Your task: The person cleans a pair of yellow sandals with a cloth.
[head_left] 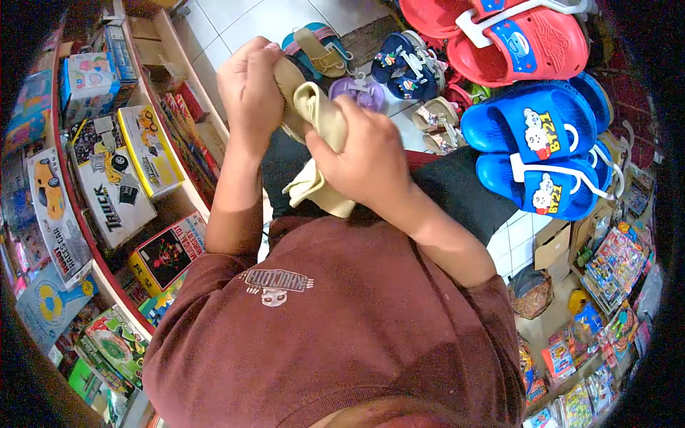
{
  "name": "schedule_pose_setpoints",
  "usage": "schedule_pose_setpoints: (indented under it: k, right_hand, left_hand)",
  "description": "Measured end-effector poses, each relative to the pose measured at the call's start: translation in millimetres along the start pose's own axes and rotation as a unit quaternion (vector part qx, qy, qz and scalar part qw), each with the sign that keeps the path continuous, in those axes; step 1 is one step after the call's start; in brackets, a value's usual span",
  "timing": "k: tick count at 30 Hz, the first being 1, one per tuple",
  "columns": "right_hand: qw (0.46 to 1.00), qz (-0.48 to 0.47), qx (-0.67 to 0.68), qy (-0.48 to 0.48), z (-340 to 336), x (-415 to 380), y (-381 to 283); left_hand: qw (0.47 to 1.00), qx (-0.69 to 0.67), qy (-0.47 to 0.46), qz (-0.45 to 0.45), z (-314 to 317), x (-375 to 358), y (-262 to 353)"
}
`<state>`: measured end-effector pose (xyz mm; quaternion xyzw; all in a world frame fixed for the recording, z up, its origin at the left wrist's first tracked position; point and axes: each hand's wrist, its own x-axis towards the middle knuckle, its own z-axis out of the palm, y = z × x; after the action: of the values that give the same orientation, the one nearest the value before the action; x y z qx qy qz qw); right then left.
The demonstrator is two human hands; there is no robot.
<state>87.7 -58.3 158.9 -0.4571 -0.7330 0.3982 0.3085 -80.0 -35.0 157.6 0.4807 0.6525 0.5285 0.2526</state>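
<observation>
My left hand [250,89] is closed round a tan sandal [289,93], held up in front of my lap; much of it is hidden by the hand and the cloth. In my right hand [367,157] is a bunched pale-yellow cloth [332,128], pressed up against the sandal. The cloth's loose end hangs below that hand towards my shirt. Just beyond my hands, a tan and teal pair of sandals [321,53] and purple clogs [358,93] lie on the floor.
At the left, shelves hold boxed toys, among them a truck box [110,192]. Red clogs [549,46] and blue slides [539,132] hang at the right on white hangers. Dark blue clogs [407,68] sit beyond. Packaged toys [617,264] fill the lower right.
</observation>
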Motion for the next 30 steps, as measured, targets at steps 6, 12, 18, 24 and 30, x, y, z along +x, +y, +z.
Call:
schedule_pose_setpoints:
  k: [6,12,18,24,30]
  right_hand:
    - [0.952,0.113,-0.18,-0.222,3,-24,23]
    - [0.98,0.069,-0.047,-0.179,-24,-4,-2]
    - [0.993,0.003,-0.052,-0.11,3,-6,11]
    - [0.94,0.144,-0.157,-0.266,-2,-25,61]
    - [0.912,0.191,-0.063,-0.357,-1,-11,117]
  left_hand:
    - [0.998,0.062,0.01,0.021,-30,8,-24]
    - [0.998,-0.005,0.051,-0.038,-29,0,-17]
    - [0.999,-0.031,0.026,-0.017,-15,-5,-7]
    - [0.997,-0.052,0.061,-0.007,-17,3,-15]
    - [0.998,-0.016,0.042,-0.035,-21,8,-16]
